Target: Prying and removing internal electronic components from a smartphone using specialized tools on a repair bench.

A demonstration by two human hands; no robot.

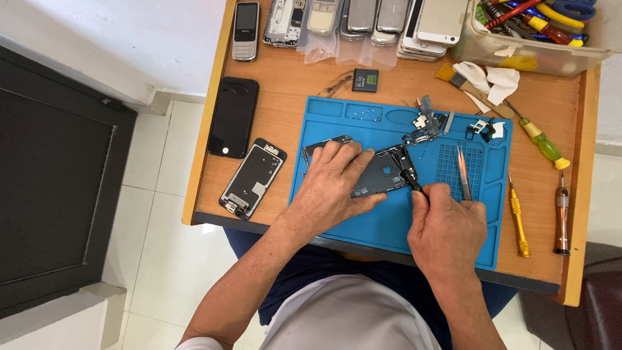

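An opened dark phone housing [382,174] lies on a blue repair mat [389,220] on a wooden table. My left hand [332,185] presses flat on the housing's left part, fingers spread over it. My right hand [447,227] grips a black-handled screwdriver [409,179] whose tip touches the housing's right edge. The same hand also holds metal tweezers [464,174] that stick up between its fingers.
Small removed parts [424,124] lie at the mat's top. A black screen [233,116] and a phone frame [253,178] lie left of the mat. Several screwdrivers [561,214] rest at right. Old phones [363,19] and a clear tool box [538,32] line the far edge.
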